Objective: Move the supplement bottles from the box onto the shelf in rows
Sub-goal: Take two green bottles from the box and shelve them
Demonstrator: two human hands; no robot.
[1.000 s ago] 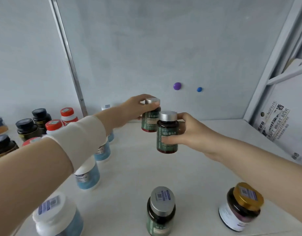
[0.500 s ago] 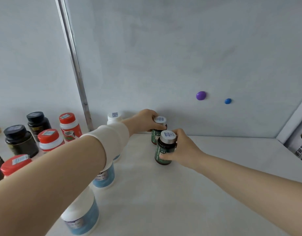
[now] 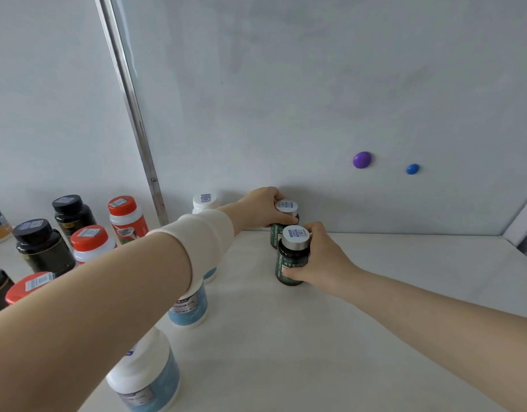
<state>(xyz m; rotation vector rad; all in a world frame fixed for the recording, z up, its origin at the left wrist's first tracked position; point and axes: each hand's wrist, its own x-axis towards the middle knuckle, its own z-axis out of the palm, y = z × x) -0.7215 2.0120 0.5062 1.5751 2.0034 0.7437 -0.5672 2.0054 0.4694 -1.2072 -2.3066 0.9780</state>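
Note:
Two dark probiotic bottles with green labels and silver caps stand on the white shelf [image 3: 330, 337] near its back wall. My left hand [image 3: 263, 208] grips the rear bottle [image 3: 286, 208] by its cap and neck. Just in front of it, my right hand [image 3: 321, 260] is wrapped around the side of the front bottle [image 3: 290, 257], which rests on the shelf. A row of white bottles with blue labels [image 3: 188, 307] runs from the back wall toward me on the left, partly hidden under my left forearm. The box is out of sight.
Left of a metal upright [image 3: 131, 114], black-capped bottles [image 3: 40, 248] and red-capped bottles [image 3: 124, 215] stand in rows. A purple magnet [image 3: 362, 160] and a blue magnet [image 3: 412, 169] stick to the back wall. Bare shelf lies to the right of the two dark bottles.
Both hands have lowered the two dark bottles from mid-air to the shelf near the back wall. Over the last half second they barely moved; the view shifted slightly.

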